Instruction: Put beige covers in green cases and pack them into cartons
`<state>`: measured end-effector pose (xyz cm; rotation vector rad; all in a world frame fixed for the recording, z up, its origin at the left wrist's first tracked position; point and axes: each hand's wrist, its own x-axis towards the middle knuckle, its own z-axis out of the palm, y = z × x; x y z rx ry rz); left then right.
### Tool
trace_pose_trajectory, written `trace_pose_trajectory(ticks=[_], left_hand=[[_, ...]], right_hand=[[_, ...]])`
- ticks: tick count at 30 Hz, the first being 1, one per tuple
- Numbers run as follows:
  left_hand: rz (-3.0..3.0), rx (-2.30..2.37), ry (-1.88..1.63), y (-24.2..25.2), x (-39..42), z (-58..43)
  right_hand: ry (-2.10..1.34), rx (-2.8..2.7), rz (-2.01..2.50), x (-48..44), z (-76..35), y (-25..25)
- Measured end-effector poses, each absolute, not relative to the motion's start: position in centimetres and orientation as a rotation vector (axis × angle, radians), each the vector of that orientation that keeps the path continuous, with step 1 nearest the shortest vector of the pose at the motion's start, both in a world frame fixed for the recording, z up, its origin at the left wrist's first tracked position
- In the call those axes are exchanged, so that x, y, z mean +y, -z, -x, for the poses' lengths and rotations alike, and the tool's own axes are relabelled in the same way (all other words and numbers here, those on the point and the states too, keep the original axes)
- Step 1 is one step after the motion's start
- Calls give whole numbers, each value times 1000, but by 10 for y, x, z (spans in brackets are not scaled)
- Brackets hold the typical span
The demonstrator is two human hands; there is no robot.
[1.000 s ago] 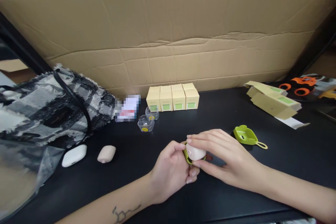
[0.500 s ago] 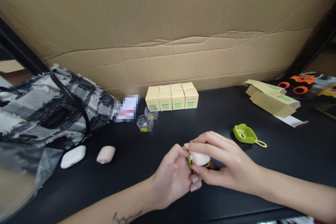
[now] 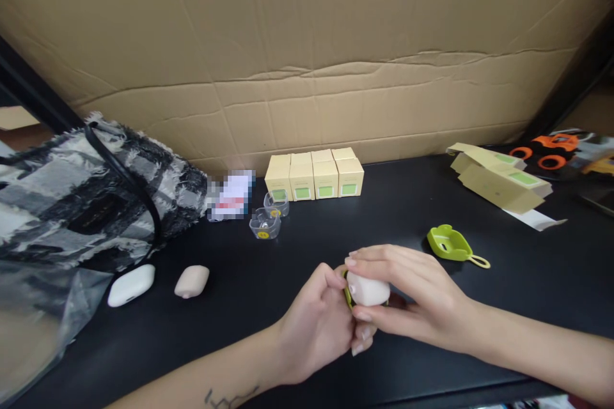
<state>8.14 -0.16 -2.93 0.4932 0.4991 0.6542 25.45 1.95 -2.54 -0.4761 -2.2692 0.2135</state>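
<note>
Near the front middle of the black table, my left hand (image 3: 323, 323) has its thumb and fingers round a green cover (image 3: 348, 293). My right hand (image 3: 412, 294) comes from the right and pinches a pale pink earphone case (image 3: 368, 289) between fingers and thumb. The pink case lies against the green cover, partly inside it; fingers hide much of the cover. A second green piece with a loop (image 3: 449, 244) rests open side up, beyond my right hand. To the left lie a beige-pink case (image 3: 192, 282) and a white case (image 3: 132, 285).
Several small yellow boxes (image 3: 314, 177) stand in a row at the back, two clear plastic pieces (image 3: 265, 223) before them. An opened yellow box (image 3: 503, 180) and an orange-wheeled toy (image 3: 551, 150) are at right. A checked bag (image 3: 105, 198) fills the left.
The pink case has tilted and shows more of itself above the green cover. My right fingers have shifted slightly right with it.
</note>
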Motion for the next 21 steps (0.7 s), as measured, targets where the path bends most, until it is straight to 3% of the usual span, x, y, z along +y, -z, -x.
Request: trace_pose_trajectory(ticks=[21], left_hand=[[-507,489,-641,27,-4,-79]], right_hand=[[-264,-2221,433,17,-252,27]])
